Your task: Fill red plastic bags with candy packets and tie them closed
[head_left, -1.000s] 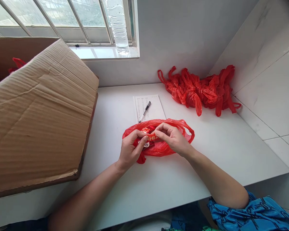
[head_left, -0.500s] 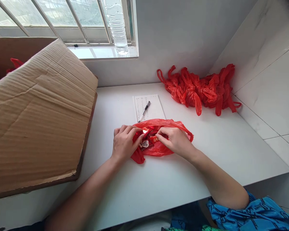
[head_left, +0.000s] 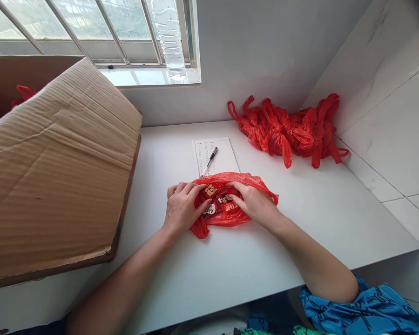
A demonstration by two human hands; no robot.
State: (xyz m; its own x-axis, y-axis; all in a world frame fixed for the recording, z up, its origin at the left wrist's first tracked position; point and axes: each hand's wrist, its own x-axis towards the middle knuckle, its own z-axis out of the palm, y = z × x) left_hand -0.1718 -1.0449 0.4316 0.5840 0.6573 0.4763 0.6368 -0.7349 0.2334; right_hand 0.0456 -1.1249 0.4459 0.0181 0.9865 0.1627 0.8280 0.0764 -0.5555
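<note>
Our left hand [head_left: 183,207] and right hand [head_left: 254,204] rest on a red plastic bag [head_left: 202,228] lying on the white tabletop [head_left: 230,265]. Our fingers [head_left: 186,191] are spread wide and slightly curved, gripping nothing we can make out, and touch the red printed packets [head_left: 218,200] inside it. Just beyond our fingertips lie a notepad [head_left: 216,156] and a pen [head_left: 209,161]; farther off to the right of our fingers sits a heap of red bags [head_left: 286,132].

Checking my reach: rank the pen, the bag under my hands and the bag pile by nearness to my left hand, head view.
1. Red plastic bag: touching, under the left hand.
2. Black pen: ahead, on the notepad.
3. Pile of red bags: back right corner.
</note>
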